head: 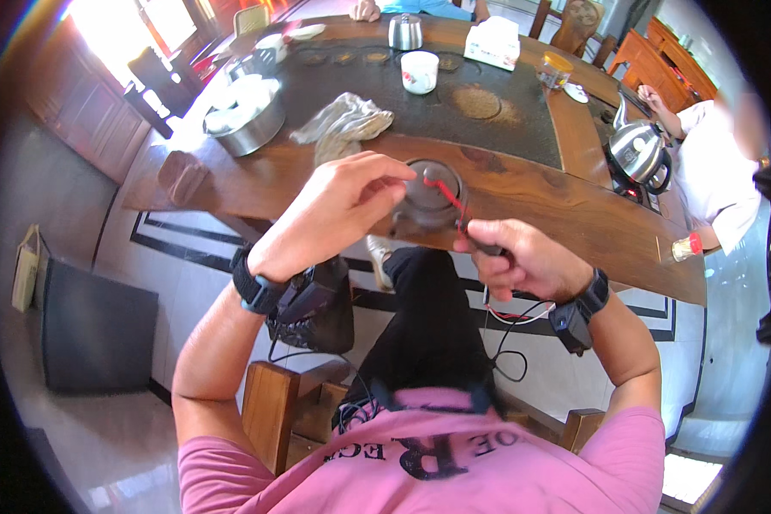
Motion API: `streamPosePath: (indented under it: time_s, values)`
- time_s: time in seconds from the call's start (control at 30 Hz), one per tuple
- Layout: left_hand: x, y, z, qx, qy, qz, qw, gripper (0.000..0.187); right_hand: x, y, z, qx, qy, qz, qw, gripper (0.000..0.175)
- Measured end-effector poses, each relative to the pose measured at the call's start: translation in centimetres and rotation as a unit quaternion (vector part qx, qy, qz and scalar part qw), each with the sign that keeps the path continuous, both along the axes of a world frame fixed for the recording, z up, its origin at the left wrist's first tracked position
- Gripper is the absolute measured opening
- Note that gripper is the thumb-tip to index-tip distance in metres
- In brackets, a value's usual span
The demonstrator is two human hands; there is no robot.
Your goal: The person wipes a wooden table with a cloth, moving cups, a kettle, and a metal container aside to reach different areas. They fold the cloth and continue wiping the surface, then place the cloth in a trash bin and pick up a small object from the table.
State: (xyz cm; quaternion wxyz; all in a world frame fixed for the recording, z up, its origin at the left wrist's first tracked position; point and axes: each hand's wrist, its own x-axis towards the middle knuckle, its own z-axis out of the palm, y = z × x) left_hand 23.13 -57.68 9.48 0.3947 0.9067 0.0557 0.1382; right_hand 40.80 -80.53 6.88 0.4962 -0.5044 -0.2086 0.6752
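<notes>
Before me, at the near edge of the wooden table, sits a round dark lidded pot (432,199), partly behind my fingers. My left hand (366,193) hovers at its left side with thumb and forefinger close together; whether something thin is between them cannot be made out. In my right hand (514,254) is a dark handle or tool, gripped in the fist. A red cord (448,193) runs from near the pot lid's knob to the front of that fist. A crumpled cloth (353,119) lies beyond my left hand.
A steel basin (250,128) stands left, a white cup (419,72) and a tissue box (493,44) farther back. At right are a steel kettle (639,154), a red-capped toothpick jar (686,247) and a seated person. Another person sits across the table (591,209).
</notes>
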Motion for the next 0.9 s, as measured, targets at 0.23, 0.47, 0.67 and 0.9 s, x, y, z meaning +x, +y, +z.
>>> streamPosePath:
  time_s: [0.23, 0.47, 0.67, 0.9]
  values:
    - [-4.5, -0.6, -3.4, 0.123, 0.064, -0.022, 0.990, 0.027, -5.6, 1.3, -3.2, -0.042, -0.085, 0.114, 0.989, 0.047]
    - [-11.4, -3.0, -3.8, 0.158, 0.049, 0.150, 0.975, 0.021, -9.6, 5.1, -7.8, 0.027, -0.101, 0.094, 0.990, 0.049]
    - [-15.0, -6.8, -6.6, 0.035, 0.075, 0.219, 0.972, 0.024, -11.7, 7.7, -9.2, 0.059, -0.090, 0.090, 0.990, 0.044]
    - [-14.9, -9.4, -9.6, -0.092, 0.033, 0.270, 0.958, 0.024, -12.0, 8.0, -8.8, 0.054, -0.070, 0.096, 0.991, 0.044]
